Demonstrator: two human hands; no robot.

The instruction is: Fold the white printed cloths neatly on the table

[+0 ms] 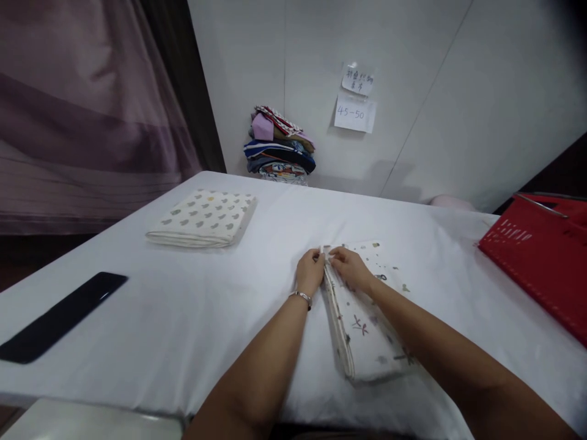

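Observation:
A folded white cloth with small prints (367, 330) lies on the white table (183, 318) in front of me, running from near the front edge toward the middle. My left hand (309, 272), with a bracelet at the wrist, pinches the cloth's far left corner. My right hand (348, 266) rests on the same far end, fingers closed on the corner layers. Both hands touch each other's fingertips at that corner.
Another folded cloth with green prints (202, 219) lies at the left. A dark phone (59, 318) sits near the left edge. A stack of coloured folded fabrics (279, 146) stands against the wall below paper notes (355, 98). A red basket (545, 256) sits at the right.

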